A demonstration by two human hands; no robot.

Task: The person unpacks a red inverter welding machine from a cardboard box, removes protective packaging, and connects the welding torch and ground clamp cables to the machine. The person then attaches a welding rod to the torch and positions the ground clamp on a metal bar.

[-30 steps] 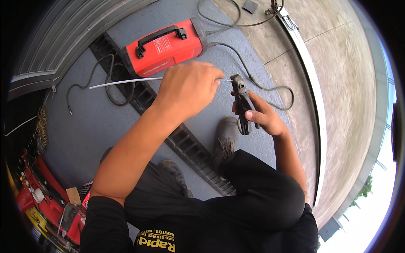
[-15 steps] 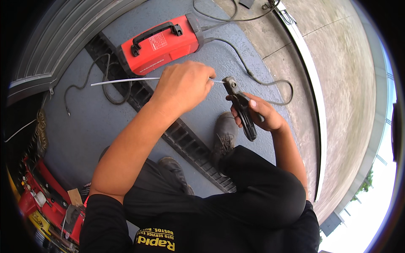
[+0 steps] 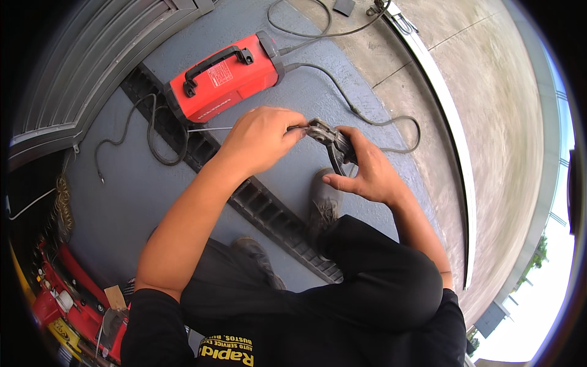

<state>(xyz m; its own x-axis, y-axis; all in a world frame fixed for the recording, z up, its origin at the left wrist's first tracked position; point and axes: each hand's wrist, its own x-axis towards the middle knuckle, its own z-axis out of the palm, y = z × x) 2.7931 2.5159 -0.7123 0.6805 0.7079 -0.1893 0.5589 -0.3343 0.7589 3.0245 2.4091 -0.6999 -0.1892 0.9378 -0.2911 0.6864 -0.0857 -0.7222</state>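
My left hand (image 3: 260, 139) is closed around a thin white welding rod (image 3: 211, 129), whose long end sticks out to the left. Its fingertips meet the jaw end of a black electrode holder (image 3: 322, 132), where the rod's other end is hidden. My right hand (image 3: 374, 172) grips the holder's body, thumb on the near side and fingers round the far side. The holder is tilted with its jaws to the left. Behind the hands stands a red welding machine (image 3: 254, 78) with a black carry handle.
A black drain-like strip (image 3: 260, 205) crosses the blue-grey floor (image 3: 147, 196) diagonally. Dark cables (image 3: 342, 98) run from the machine, and a loose one (image 3: 125, 125) lies at left. A long white rail (image 3: 449, 116) curves along the right. Red equipment (image 3: 73, 281) sits at lower left.
The holder has turned, its jaws swinging from pointing away to pointing left. My right hand has shifted its grip with the thumb lower, and the rod's visible end looks shorter.
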